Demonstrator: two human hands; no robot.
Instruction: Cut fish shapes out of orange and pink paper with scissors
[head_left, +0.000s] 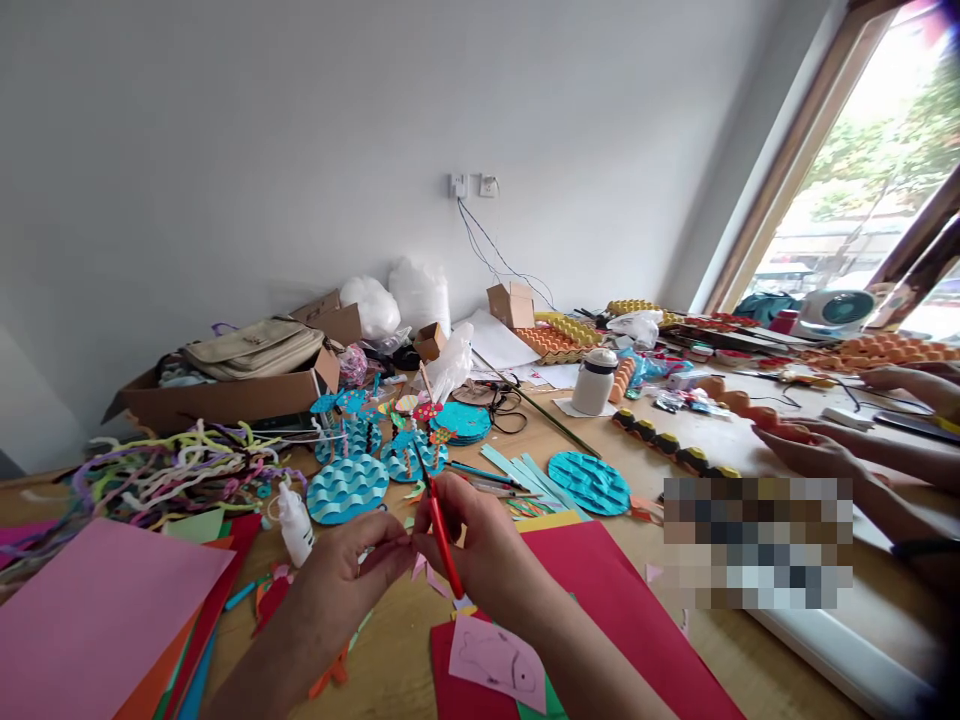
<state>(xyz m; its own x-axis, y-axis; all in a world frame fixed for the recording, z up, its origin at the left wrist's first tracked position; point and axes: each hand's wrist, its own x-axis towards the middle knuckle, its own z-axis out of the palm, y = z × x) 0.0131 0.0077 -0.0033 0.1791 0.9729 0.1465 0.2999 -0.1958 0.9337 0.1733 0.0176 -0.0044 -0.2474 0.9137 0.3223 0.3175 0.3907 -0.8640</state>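
Red-handled scissors (444,545) are gripped in my right hand (484,540), their dark blades pointing up and away from me. My left hand (356,565) is closed in a pinch right beside it, fingertips meeting those of the right; whatever sits between them is too small and hidden to make out. Small pink paper scraps (433,578) lie on the table below the hands. A pink sheet with a fish drawn on it (495,665) rests on red paper (622,610) under my right forearm. Left of my hands stands a white glue bottle (295,530).
Pink paper (105,620) tops a stack at left, before tangled pipe cleaners (187,465). Blue wavy paper discs (349,490) and fish decorations (412,440) stand ahead. A white jar (596,382) and egg-carton strips (671,447) lie further right, near another person's hands (806,455).
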